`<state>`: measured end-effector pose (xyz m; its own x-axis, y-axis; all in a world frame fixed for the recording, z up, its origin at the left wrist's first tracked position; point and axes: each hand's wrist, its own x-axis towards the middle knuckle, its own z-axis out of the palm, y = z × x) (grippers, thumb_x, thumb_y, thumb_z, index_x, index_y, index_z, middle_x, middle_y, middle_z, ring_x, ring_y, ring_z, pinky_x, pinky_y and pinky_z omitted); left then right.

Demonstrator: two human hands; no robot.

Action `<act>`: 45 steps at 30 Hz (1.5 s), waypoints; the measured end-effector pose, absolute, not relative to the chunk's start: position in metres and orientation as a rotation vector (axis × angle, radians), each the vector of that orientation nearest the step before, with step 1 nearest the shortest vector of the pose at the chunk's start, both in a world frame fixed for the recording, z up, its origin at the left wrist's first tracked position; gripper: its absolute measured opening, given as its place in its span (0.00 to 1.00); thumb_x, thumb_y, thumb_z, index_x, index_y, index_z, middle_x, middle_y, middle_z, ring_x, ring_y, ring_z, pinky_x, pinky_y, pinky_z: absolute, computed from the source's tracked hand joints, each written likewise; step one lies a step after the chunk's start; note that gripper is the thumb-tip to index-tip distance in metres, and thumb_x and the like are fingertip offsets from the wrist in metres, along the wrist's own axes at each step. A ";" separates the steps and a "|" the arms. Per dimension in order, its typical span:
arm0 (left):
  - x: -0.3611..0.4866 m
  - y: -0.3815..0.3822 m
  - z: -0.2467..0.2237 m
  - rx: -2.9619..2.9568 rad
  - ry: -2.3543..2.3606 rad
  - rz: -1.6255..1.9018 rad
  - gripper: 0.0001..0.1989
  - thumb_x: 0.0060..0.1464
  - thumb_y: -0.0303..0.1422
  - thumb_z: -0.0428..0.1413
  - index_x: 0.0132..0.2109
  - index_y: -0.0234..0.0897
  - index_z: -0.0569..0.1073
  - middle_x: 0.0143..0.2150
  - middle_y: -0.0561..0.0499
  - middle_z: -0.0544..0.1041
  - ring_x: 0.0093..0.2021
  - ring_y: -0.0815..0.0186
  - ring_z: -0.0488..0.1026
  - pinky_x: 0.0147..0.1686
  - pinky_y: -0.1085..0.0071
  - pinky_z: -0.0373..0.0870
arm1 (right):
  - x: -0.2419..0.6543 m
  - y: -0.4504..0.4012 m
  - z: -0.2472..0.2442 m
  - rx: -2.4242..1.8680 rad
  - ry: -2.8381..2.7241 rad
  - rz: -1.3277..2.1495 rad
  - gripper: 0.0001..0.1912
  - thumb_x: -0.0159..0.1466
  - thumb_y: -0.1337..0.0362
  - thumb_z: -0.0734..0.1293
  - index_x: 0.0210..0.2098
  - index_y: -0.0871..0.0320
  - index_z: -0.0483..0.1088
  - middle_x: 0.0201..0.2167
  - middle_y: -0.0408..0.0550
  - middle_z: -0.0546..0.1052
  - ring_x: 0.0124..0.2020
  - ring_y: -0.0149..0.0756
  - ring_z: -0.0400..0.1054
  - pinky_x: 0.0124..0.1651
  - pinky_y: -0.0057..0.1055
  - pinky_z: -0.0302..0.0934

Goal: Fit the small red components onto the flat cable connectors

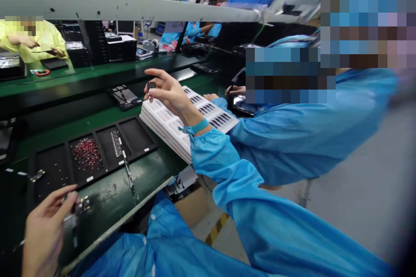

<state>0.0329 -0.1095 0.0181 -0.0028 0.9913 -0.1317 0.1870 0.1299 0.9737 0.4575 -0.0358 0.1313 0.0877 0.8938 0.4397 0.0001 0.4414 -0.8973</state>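
My right hand (172,97) is raised over a stack of white trays (147,117), a small black square piece (151,85) pinched between thumb and fingers. Rows of small dark parts (221,119) fill pockets of the top tray. At the lower left, my left hand (48,220) is closed on a small circuit board (83,204), most of it hidden by the fingers. A black compartment tray (94,178) lies between my hands. It contains small red parts (86,152) and strips of little boards (115,143). Tweezers (128,171) lean across its front rim.
Beyond the tray, a dark device housing (124,96) lies on the green bench (156,173). A co-worker in a blue gown (292,138) sits close on the right. Another person in yellow (52,39) works opposite. A white shelf beam (130,6) crosses overhead.
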 end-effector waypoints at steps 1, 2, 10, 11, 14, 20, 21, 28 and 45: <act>0.047 -0.103 0.024 1.166 1.353 0.978 0.26 0.40 0.49 0.75 0.42 0.38 0.85 0.32 0.48 0.83 0.32 0.61 0.79 0.30 0.70 0.75 | 0.439 -0.037 0.129 -0.896 -1.342 0.882 0.27 0.56 0.51 0.82 0.46 0.56 0.72 0.33 0.41 0.78 0.32 0.31 0.75 0.32 0.25 0.68; 0.060 -0.096 0.027 1.104 1.306 0.971 0.27 0.36 0.49 0.77 0.40 0.36 0.85 0.32 0.47 0.83 0.31 0.62 0.78 0.29 0.72 0.74 | 0.420 -0.038 0.124 -0.904 -1.358 0.959 0.24 0.58 0.50 0.81 0.43 0.57 0.73 0.30 0.40 0.76 0.27 0.28 0.71 0.28 0.24 0.65; 0.087 -0.043 0.009 0.946 1.069 1.117 0.22 0.34 0.40 0.75 0.38 0.33 0.86 0.32 0.46 0.82 0.27 0.69 0.71 0.25 0.74 0.64 | 0.314 -0.024 0.026 -0.956 -1.220 1.554 0.29 0.56 0.40 0.79 0.32 0.56 0.66 0.23 0.39 0.74 0.19 0.25 0.63 0.20 0.22 0.51; 0.085 -0.039 0.008 0.960 1.070 1.118 0.21 0.35 0.39 0.75 0.38 0.33 0.86 0.32 0.46 0.82 0.28 0.69 0.71 0.25 0.74 0.64 | 0.307 -0.022 0.016 -0.954 -1.224 1.589 0.29 0.54 0.41 0.81 0.33 0.57 0.68 0.24 0.39 0.75 0.21 0.26 0.65 0.21 0.23 0.54; 0.079 -0.028 0.008 1.007 1.067 1.110 0.20 0.38 0.37 0.74 0.40 0.33 0.86 0.33 0.46 0.82 0.29 0.69 0.72 0.28 0.74 0.66 | 0.295 -0.017 -0.003 -0.958 -1.293 1.582 0.26 0.53 0.45 0.81 0.35 0.57 0.73 0.24 0.39 0.75 0.26 0.28 0.68 0.27 0.24 0.59; 0.079 -0.011 -0.005 0.999 1.101 1.120 0.19 0.39 0.37 0.71 0.40 0.32 0.85 0.33 0.45 0.82 0.29 0.68 0.72 0.27 0.73 0.66 | 0.291 -0.005 -0.023 -1.004 -1.446 1.422 0.19 0.59 0.48 0.78 0.35 0.58 0.78 0.28 0.43 0.78 0.30 0.32 0.69 0.34 0.30 0.61; 0.080 -0.010 -0.008 0.997 1.113 1.115 0.18 0.40 0.37 0.71 0.39 0.32 0.84 0.32 0.46 0.82 0.29 0.69 0.72 0.27 0.73 0.65 | 0.291 -0.005 -0.026 -1.003 -1.457 1.408 0.18 0.60 0.48 0.77 0.35 0.57 0.78 0.28 0.43 0.78 0.30 0.33 0.69 0.35 0.31 0.61; 0.088 -0.019 -0.018 1.058 1.138 1.105 0.18 0.44 0.36 0.70 0.43 0.33 0.84 0.32 0.48 0.80 0.29 0.68 0.72 0.28 0.73 0.68 | 0.294 -0.011 -0.037 -1.007 -1.497 1.408 0.14 0.64 0.51 0.74 0.39 0.56 0.75 0.29 0.43 0.78 0.33 0.35 0.71 0.39 0.34 0.64; 0.093 -0.023 -0.023 1.080 1.116 1.063 0.15 0.46 0.36 0.69 0.41 0.32 0.83 0.32 0.48 0.82 0.26 0.69 0.72 0.28 0.72 0.70 | 0.288 -0.018 -0.041 -0.975 -1.398 1.546 0.13 0.63 0.55 0.72 0.37 0.55 0.67 0.26 0.40 0.76 0.27 0.31 0.67 0.33 0.29 0.61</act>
